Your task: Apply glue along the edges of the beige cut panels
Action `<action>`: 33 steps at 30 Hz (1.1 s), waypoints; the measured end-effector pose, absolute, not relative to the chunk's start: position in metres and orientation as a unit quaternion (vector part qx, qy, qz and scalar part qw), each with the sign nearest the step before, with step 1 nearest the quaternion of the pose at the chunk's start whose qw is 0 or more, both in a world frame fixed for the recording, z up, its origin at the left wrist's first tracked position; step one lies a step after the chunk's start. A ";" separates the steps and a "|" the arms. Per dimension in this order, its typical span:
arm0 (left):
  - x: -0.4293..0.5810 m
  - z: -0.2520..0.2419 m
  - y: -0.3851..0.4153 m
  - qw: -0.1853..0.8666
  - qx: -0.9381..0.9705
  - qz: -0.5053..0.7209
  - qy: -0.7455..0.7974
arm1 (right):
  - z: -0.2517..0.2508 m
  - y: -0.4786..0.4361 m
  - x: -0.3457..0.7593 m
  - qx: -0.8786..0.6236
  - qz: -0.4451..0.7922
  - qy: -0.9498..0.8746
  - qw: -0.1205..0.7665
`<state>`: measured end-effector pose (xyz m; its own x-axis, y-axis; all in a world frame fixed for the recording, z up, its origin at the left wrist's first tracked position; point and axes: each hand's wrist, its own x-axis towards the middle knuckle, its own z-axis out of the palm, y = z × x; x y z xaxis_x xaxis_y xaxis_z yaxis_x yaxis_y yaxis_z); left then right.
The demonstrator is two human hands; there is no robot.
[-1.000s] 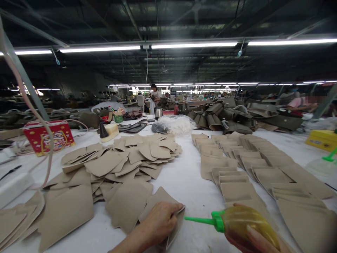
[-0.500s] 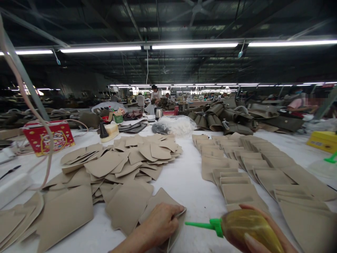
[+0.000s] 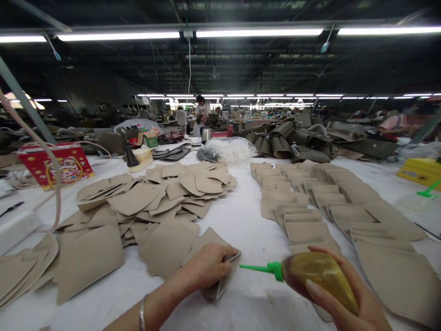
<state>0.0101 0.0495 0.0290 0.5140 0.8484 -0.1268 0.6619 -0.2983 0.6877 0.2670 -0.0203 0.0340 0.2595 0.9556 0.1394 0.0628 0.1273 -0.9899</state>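
Note:
My left hand is closed on a folded taupe leather piece near the front of the white table, its fingers pinching the corner. My right hand wraps round a squeeze bottle of amber liquid with a green nozzle. The nozzle tip points left, close to the folded corner but apart from it. Directly left of the piece lies another flat taupe piece. What lies inside the fold is mostly hidden by my left hand.
A loose heap of taupe pieces covers the left middle. Overlapping rows of them run along the right. Behind stand a red box, a plastic bag, a yellow box and dark leather parts. A co-worker stands far back.
The view has tilted down, so the scene sits higher and more of my left forearm and its bracelet shows. Both hands keep their holds; the nozzle remains near the folded corner.

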 end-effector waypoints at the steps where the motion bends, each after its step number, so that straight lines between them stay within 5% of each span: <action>1: 0.010 0.029 0.050 0.352 0.795 0.128 0.477 | 0.037 -0.022 0.265 -0.549 0.378 -0.478 0.572; 9: 0.008 0.025 0.053 0.359 0.795 0.128 0.471 | 0.044 -0.024 0.245 -0.603 0.230 -0.576 0.503; 33: 0.012 0.035 0.046 0.349 0.797 0.157 0.467 | 0.023 0.002 0.244 -0.517 0.136 -0.714 0.452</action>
